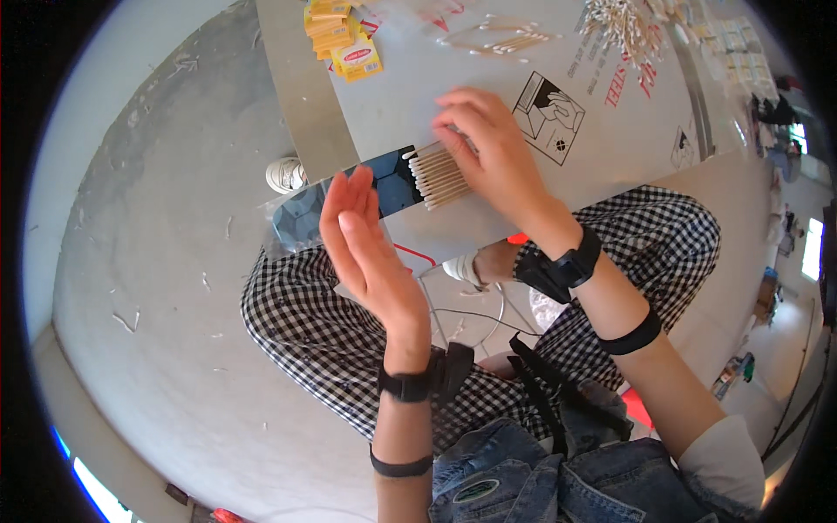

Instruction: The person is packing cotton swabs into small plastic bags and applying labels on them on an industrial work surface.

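Observation:
A neat row of cotton swabs [440, 179] lies side by side on a dark blue patterned strip [399, 181] at the table's near edge. Above the strip's left part, my left hand [366, 253] is open, fingers stretched out and nothing seen in them. My right hand [495, 159] hovers at the right end of the swab row, its fingers loosely bent and apart from the thumb. It covers the swabs' right ends, so whether the thumb touches them cannot be told. No object shows in the right hand.
Small yellow packets [356, 57] are stacked at the table's far left. Loose swabs [514, 39] lie at the back, with a large swab pile [621, 30] to their right. Clear plastic packs [737, 48] sit at the far right. My checkered knees flank the table's near edge.

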Available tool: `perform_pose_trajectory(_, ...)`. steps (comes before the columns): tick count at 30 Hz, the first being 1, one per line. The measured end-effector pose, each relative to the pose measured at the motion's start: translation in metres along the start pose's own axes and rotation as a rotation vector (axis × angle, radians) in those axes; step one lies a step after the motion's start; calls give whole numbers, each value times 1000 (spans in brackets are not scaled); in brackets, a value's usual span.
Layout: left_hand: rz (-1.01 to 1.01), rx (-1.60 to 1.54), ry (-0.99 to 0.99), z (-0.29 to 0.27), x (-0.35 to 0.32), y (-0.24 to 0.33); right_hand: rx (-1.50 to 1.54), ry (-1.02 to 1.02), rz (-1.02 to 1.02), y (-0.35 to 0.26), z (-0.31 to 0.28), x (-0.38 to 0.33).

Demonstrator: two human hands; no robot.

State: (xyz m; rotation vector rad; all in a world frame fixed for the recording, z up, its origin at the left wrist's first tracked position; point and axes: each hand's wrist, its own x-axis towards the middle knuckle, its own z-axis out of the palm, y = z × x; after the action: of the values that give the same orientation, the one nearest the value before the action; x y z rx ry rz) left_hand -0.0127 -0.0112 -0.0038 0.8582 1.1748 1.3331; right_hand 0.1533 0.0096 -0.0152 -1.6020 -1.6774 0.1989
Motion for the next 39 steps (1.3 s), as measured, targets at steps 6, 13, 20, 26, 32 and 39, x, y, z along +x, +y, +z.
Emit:
perform_pose_trajectory(6,-46,-198,-126,26,9,-18,-117,26,3,-3,10,-10)
perform_pose_trajectory(13,26,-203,-160,43,-1,-27,-312,70,90,-1,26,-17)
perform_pose_trajectory(20,25,-215,-119,36,1,-27,-298,-42,24,-15,41,-13)
perform_pose_trajectory(26,6,-312,-2,19,15,-19,-358,-49,-53,-23,57,-3)
perform_pose_trajectory(32,28,-339,298,-3,5,4,-315,-64,-59,-21,57,-2)
perform_pose_trajectory(39,-31,-310,218,5,-7,-3,-333,-97,-63,-21,53,-1)
